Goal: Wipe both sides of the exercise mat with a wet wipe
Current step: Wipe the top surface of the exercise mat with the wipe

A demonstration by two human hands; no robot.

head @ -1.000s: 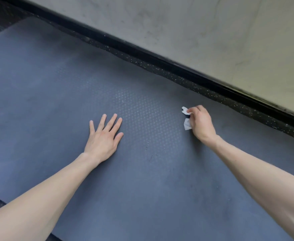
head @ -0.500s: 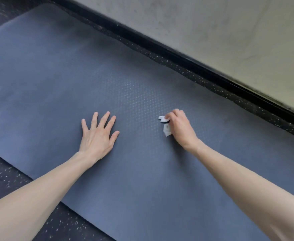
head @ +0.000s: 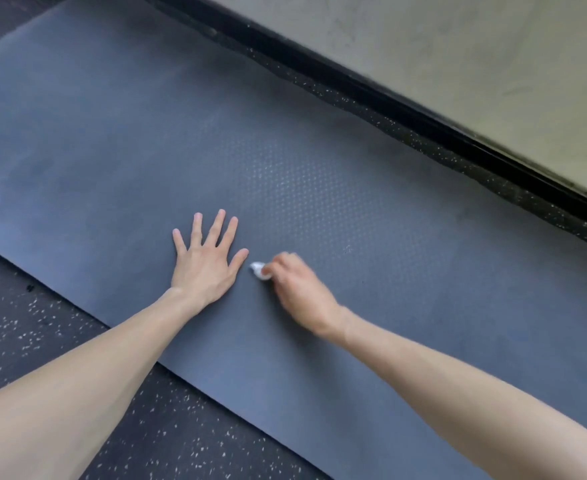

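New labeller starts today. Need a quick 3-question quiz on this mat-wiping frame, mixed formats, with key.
1. True or false: the left hand lies flat on the mat with fingers spread.
2. Which hand holds the wet wipe? A. left B. right C. neither
3. Fill in: the speckled floor shows on both long sides of the mat, and beyond the far strip stands a pale ____.

Key:
1. True
2. B, the right hand, closed around the wipe just beside the left thumb
3. Wall
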